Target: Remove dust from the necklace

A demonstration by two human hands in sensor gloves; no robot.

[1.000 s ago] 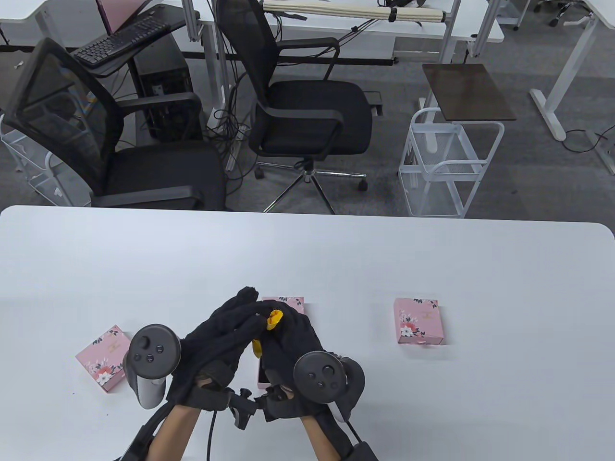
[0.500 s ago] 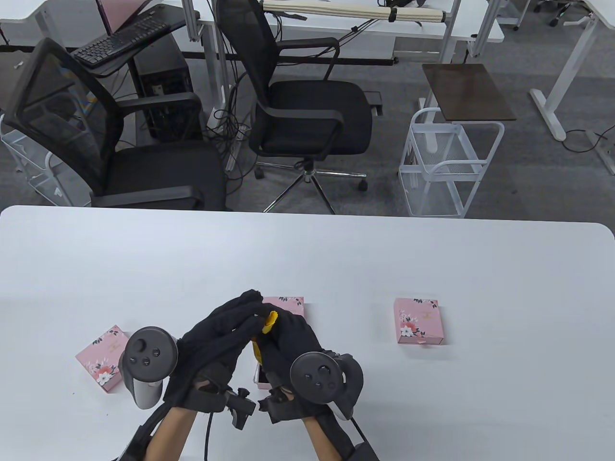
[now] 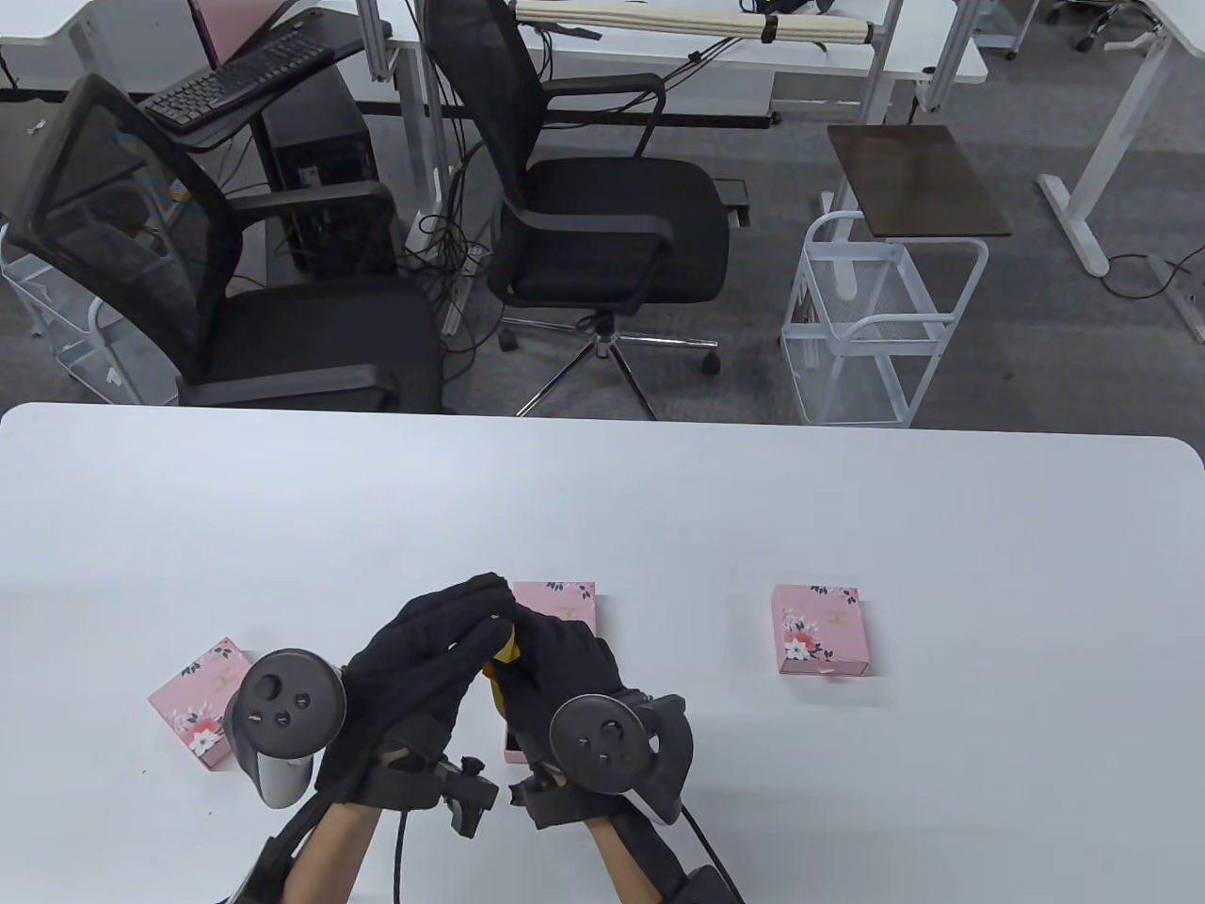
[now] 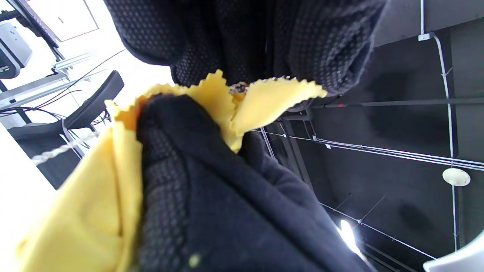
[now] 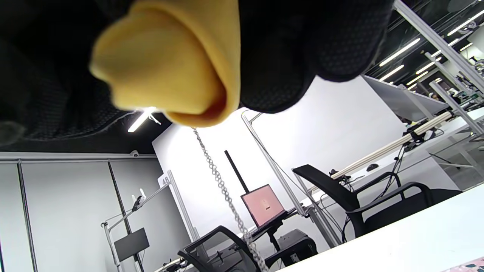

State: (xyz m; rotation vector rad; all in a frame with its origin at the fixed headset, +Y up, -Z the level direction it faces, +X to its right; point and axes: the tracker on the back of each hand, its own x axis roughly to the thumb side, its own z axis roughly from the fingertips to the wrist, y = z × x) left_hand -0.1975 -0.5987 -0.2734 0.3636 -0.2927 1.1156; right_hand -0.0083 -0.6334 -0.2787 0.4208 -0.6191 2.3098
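My two gloved hands meet low over the table. My right hand [image 3: 529,629] grips a yellow cloth [image 3: 502,653], folded around a thin silver necklace chain. The right wrist view shows the cloth [image 5: 166,64] bunched in my fingers [image 5: 298,49], with the chain [image 5: 227,202] hanging out below it. My left hand [image 3: 488,595] presses against the cloth from the left. In the left wrist view its fingers [image 4: 264,37] pinch a bit of necklace [image 4: 238,88] at the cloth's [image 4: 87,196] zigzag edge. More chain [image 4: 56,151] trails to the left.
A pink floral box [image 3: 557,601] lies under my hands, its open tray [image 3: 513,749] showing between my wrists. Two more pink boxes lie at the left [image 3: 202,702] and right [image 3: 821,629]. Office chairs and a white cart stand beyond the table's far edge.
The hands have closed together and shifted slightly left. The cloth tip that stuck up between the fingers is now mostly hidden between them.
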